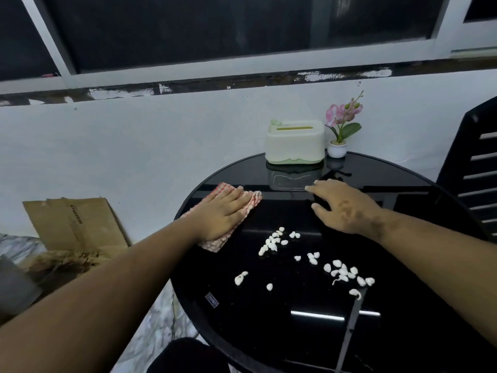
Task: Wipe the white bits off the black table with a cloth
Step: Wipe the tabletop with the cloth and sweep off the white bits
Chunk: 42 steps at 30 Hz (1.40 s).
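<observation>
Pressing flat on a red-and-white checked cloth (pixel 248 201), the left hand (pixel 220 215) lies near the table's (pixel 242 332) far left edge, fingers straight and together, palm down on the fabric. Head view only. Right hand (pixel 347 207) rests on the glossy black top further right, fingers spread and relaxed, holding nothing; something dark may lie under it, cannot tell. White bits (pixel 274 242) scattered mid-table in several loose clusters, one just beside the cloth, another group (pixel 347 273) nearer the right forearm, a few strays toward the front. None swept yet, by the look of it. Cream tissue box (pixel 294 142) and a small potted flower (pixel 340 130) stand at the far rim, well apart from the bits. Judgement: cloth is soft and limp, will bunch unless held down with a flat palm; bits look light and loose, likely to skid or roll on the slick surface, so slow gathering strokes toward one edge suit best.
</observation>
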### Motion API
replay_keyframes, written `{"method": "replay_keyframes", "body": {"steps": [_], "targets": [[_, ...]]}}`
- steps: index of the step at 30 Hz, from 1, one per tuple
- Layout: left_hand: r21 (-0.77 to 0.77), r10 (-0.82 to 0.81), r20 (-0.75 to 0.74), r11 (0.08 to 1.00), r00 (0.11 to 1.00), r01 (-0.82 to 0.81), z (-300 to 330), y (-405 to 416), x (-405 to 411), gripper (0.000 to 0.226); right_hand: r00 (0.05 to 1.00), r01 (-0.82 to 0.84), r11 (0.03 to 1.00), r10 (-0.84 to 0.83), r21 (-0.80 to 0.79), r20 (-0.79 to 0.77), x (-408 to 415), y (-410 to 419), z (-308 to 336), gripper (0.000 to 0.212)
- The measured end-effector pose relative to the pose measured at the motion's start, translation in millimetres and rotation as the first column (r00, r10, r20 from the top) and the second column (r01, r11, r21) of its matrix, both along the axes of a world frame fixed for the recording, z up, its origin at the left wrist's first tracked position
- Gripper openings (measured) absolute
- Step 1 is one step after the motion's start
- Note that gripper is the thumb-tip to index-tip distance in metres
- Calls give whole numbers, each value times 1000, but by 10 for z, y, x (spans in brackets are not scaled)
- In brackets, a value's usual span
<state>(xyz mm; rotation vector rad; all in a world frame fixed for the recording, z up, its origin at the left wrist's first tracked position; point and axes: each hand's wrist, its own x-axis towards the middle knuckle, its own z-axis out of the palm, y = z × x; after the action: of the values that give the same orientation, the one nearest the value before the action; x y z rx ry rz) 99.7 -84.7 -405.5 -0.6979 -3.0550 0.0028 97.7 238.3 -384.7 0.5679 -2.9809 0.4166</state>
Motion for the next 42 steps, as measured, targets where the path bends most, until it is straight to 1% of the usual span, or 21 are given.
{"method": "replay_keyframes", "body": {"steps": [2,6,10,12,17,22,25,27,34,36,37,39,41,42], "targets": [[-14,14,-4,1000,1000,-14,-7,-57,-330,88,999,-17,999,18,-32,32,44,43,-94,49],[-68,13,-17,998,1000,-14,21,8,-918,81,999,-6,999,4,-44,-43,22,23,-127,46],[-117,12,-36,993,999,-17,88,227,-1244,57,997,-8,998,2,-67,-76,6,32,-169,46],[-114,-21,-39,993,999,16,81,310,-1294,55,997,-3,997,-3,-79,-76,10,40,-180,45],[-80,-222,-12,972,975,221,84,372,-978,69,997,0,995,-8,-102,-76,22,47,-182,45],[-56,-403,-3,914,915,402,111,379,-429,60,999,3,996,-7,-88,-54,37,37,-145,46],[-64,-456,-6,888,890,455,113,314,-158,57,999,-3,996,0,-85,-37,73,25,-122,46],[-58,-458,-1,888,889,457,111,271,24,56,1000,-8,996,6,-84,-30,88,20,-121,46],[27,-365,45,931,930,364,59,307,605,57,1000,-1,999,1,-48,-1,133,1,-97,46],[46,-359,48,933,932,356,40,352,701,55,1000,12,1000,-12,-11,2,144,-18,-61,46],[51,-355,52,934,933,353,39,360,710,55,999,30,999,-29,30,-27,156,-23,-35,46],[51,-334,54,942,941,332,51,342,657,55,985,73,991,-55,111,-163,195,-32,24,46],[53,-289,56,957,956,286,71,282,540,55,968,89,989,-57,122,-243,260,-24,74,44],[53,-257,53,966,965,254,74,230,461,55,969,82,991,-55,107,-240,297,-15,94,43]]}}
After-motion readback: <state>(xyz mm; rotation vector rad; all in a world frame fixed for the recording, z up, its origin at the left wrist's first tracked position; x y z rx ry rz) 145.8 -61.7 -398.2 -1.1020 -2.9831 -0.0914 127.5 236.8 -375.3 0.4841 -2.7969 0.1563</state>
